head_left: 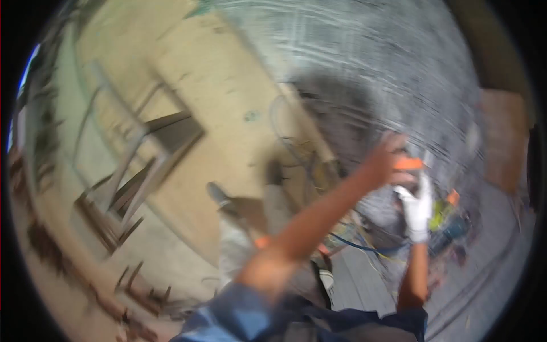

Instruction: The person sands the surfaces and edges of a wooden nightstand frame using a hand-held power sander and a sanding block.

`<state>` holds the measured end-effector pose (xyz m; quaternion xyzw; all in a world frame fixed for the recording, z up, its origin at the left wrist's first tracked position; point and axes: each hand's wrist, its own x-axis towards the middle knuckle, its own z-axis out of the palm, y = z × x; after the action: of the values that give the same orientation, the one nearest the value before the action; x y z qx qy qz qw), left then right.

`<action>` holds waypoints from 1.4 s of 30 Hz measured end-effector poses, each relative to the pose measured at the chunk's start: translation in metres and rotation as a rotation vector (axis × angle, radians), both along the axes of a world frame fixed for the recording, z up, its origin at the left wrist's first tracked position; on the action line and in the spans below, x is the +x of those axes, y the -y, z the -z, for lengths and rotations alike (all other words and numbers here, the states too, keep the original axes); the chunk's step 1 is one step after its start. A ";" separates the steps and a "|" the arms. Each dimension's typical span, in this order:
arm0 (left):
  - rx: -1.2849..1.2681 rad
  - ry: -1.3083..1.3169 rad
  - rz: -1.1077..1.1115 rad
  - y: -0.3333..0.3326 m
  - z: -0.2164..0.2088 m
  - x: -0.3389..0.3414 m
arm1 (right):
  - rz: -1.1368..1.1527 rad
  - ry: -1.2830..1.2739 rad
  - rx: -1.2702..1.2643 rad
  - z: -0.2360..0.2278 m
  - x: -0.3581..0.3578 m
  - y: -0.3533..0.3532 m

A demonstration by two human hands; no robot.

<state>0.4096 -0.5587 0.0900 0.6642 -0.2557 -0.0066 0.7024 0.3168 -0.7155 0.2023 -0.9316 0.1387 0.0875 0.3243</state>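
Motion blur smears much of the head view. My bare left hand (pixel 393 151) reaches across to the right, its fingers bent around a small bright orange piece (pixel 409 164) whose kind I cannot make out. Just below it, my right hand (pixel 419 208) wears a white glove and comes up close to the piece's right end. Whether the gloved fingers touch the piece is not clear. Both hands are over the lower right part of a grey, streaked surface (pixel 342 40).
A yellow-green item (pixel 439 215) and a blue-green object (pixel 454 229) lie right of the glove. A blue cable (pixel 364 247) runs below my hands. At the left stands a metal-framed stand (pixel 176 134); a brown board (pixel 504 137) is at the far right.
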 end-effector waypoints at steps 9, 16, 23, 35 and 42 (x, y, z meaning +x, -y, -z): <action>0.322 -0.310 -0.250 -0.215 -0.013 -0.074 | 0.174 -0.138 -0.937 -0.047 0.036 0.085; 0.875 -0.532 -0.835 -0.470 0.017 -0.197 | -0.312 -0.024 -0.186 0.009 0.041 -0.040; 1.236 -0.378 -1.357 -0.651 0.037 -0.253 | -0.331 0.322 -0.323 0.028 0.070 -0.025; 1.192 -1.351 -1.153 -0.700 0.144 -0.174 | -0.651 -0.108 0.447 0.230 0.139 -0.609; 1.274 -1.149 -1.298 -0.707 0.139 -0.192 | -0.895 0.113 0.644 0.265 0.157 -0.695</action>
<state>0.2171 0.1481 -0.0493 0.8143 0.5647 -0.0755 0.1111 0.4733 -0.0207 -0.0625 -0.7567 -0.3219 0.2044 0.5310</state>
